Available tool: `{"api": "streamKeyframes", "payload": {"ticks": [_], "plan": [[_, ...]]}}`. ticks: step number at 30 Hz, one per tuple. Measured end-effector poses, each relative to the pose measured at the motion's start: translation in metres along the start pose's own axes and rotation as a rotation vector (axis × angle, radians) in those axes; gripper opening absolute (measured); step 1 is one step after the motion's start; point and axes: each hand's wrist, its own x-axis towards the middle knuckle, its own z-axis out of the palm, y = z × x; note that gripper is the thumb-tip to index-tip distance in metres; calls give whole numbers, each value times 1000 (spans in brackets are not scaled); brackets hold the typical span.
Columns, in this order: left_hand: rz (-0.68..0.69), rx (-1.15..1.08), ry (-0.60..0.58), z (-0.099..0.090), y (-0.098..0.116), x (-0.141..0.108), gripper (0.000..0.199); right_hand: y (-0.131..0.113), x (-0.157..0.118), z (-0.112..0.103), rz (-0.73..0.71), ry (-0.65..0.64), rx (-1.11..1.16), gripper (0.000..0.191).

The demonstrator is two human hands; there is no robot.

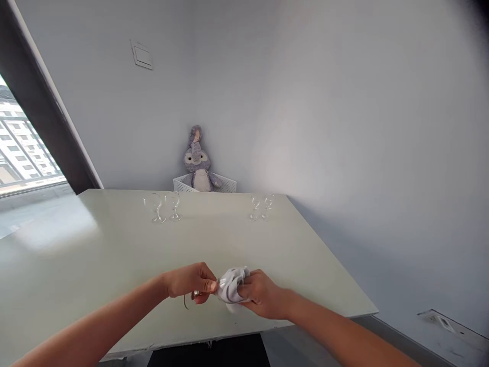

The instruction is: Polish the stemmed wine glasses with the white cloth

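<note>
Near the front of the table, my left hand [198,285] is closed around the stem of a stemmed glass [222,287] that is tipped on its side. The curved edge of its foot shows left of my fingers. My right hand [262,294] grips a pale cloth [234,282], bunched at the mouth of the bowl, with some fingers hidden in its folds. Cloth and fingers cover much of the bowl. Something small and shiny, perhaps a ring, shows at my left fingers.
Two larger stemmed glasses [174,208] stand upright at the back left of the pale table [114,255], and two smaller stemmed glasses [254,208] at the back right. Behind the table, a plush rabbit [201,178] sits in a white perforated basket [229,185] by the wall corner.
</note>
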Motion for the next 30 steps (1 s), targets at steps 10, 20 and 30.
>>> {"api": "streamKeyframes", "payload": {"ticks": [10, 20, 30], "plan": [[-11, -499, 402, 2, -18, 0, 44, 25, -6, -54, 48, 367, -538, 32], [-120, 488, 784, 33, -4, 26, 30, 7, 44, 8, -85, 252, -638, 27], [-26, 517, 1108, 14, -17, 47, 20, 61, 98, 29, 515, 847, 1047, 46]]}}
